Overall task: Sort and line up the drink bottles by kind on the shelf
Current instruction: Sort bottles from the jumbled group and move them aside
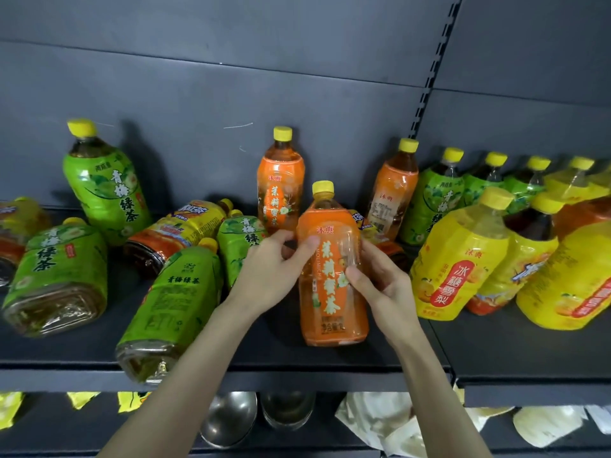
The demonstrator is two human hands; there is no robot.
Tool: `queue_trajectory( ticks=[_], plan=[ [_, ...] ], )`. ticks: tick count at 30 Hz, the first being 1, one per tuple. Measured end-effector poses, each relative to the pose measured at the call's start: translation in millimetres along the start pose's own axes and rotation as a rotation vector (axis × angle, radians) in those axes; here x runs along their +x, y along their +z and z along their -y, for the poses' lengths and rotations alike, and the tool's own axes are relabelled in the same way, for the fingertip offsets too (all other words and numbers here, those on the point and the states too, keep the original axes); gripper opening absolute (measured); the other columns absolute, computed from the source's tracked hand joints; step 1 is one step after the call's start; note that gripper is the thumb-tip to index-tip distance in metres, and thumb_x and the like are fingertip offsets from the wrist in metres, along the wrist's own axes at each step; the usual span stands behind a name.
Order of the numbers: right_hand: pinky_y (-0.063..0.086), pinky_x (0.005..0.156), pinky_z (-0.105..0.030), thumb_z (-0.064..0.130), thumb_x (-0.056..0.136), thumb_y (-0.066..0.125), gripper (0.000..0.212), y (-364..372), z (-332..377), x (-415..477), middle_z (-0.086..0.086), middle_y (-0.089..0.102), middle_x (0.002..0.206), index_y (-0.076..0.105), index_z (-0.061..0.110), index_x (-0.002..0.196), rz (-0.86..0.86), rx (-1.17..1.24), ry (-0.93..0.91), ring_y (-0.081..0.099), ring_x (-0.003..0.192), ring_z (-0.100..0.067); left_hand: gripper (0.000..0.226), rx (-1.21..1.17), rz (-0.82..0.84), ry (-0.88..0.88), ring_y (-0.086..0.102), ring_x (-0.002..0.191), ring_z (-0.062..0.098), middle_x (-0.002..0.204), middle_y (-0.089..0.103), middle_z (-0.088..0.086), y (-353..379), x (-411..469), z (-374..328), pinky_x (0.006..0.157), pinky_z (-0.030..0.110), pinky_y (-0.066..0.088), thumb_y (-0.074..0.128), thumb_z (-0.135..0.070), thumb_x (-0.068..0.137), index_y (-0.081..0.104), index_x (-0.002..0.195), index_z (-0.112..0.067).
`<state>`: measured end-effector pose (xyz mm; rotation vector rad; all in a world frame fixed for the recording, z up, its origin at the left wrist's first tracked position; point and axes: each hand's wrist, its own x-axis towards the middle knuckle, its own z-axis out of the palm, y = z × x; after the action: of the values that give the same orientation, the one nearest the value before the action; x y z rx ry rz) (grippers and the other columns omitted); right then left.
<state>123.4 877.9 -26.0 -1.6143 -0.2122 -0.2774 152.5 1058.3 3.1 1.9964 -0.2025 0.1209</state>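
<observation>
Orange bottle [330, 312] is clamped upright by the fingers of left hand [267, 276] and right hand [380, 285], while toppled green bottles [172, 302] are left unsorted on the shelf [264, 352]; sorting is judged early.

Back panel [231, 77]: dark grey metal, far. Slotted upright [433, 71]: right of centre. Lower tier: steel bowls [229, 418], white packets [380, 421], yellow packets [82, 399] left.

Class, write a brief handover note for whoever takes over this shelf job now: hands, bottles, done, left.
Hands: left hand and right hand both hold the front orange bottle, upright on the shelf.
Done: two orange bottles stand behind it; yellow bottles grouped at right.
Left: several green bottles lie tipped at left; stand and group them by kind.
</observation>
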Motion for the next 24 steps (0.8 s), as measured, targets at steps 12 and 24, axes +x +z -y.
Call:
queue_trajectory(
  ticks=[12,24],
  plan=[
    [0.050,0.089,-0.018,0.002,0.086,0.065,0.060,0,-9,34,0.015,0.056,0.129,0.043,0.034,0.132,0.050,-0.026,-0.108,0.055,0.119,0.000,0.057,-0.105,0.119,0.125,0.060,0.109,0.013,0.115,0.061,-0.006,-17,51,-25,0.094,0.040,0.052,0.069,-0.025,0.083,0.044,0.134,-0.020],
    [0.044,0.103,-0.024,0.017,0.088,0.067,0.069,20,-28,75,0.015,0.043,0.143,0.030,0.041,0.141,0.091,-0.188,-0.081,0.043,0.132,-0.004,0.057,-0.252,-0.044,0.169,0.054,0.113,0.004,0.124,0.052,-0.014,-9,63,4,0.100,0.036,0.048,0.065,-0.011,0.085,0.040,0.134,-0.026]
  ],
)
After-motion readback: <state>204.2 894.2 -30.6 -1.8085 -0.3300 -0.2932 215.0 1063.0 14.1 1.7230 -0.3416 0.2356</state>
